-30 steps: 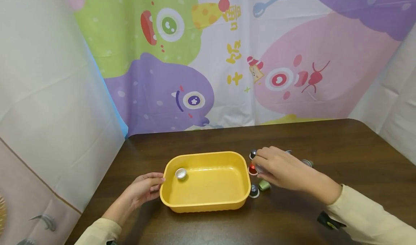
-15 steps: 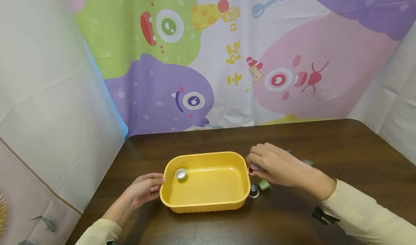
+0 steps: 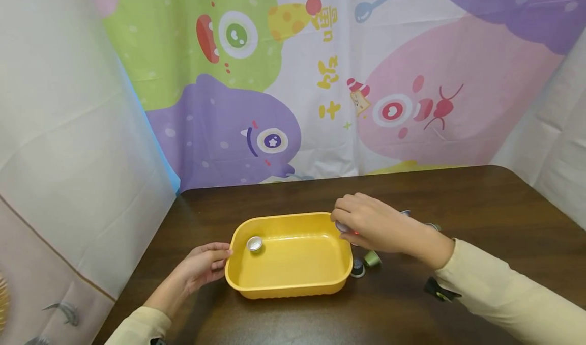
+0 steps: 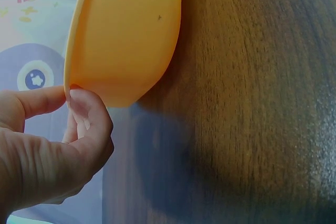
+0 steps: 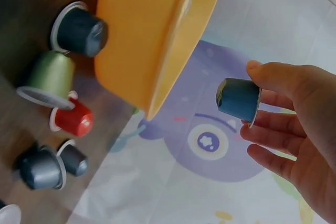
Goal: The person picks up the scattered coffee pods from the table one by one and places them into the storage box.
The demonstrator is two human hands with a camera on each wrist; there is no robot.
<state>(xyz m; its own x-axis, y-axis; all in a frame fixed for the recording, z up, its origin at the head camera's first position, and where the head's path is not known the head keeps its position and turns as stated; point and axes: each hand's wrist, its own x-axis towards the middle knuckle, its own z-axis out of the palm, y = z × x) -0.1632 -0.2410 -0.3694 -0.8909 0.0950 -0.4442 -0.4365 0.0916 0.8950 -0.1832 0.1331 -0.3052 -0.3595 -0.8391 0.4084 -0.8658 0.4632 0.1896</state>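
Note:
My left hand (image 3: 203,268) pinches the left rim of a yellow plastic basin (image 3: 290,288), thumb on one side of the wall and fingers on the other. A silver-topped coffee capsule (image 3: 254,243) lies inside near the basin's left end. My right hand (image 3: 373,225) is at the back right corner of the basin, level with its rim. Between its thumb and fingers it holds a blue coffee capsule (image 5: 239,99), plain in the right wrist view, with the foil end toward the palm.
Right of the basin a dark capsule (image 3: 358,267) and a green capsule (image 3: 373,258) lie on the brown table (image 3: 293,320). The right wrist view also shows a red capsule (image 5: 76,118) and several others. A cartoon-printed curtain (image 3: 274,106) hangs behind the table.
My right hand has moved left and slightly up with the blue capsule, from over the loose capsules to the basin's corner. The left hand has kept its grip in place.

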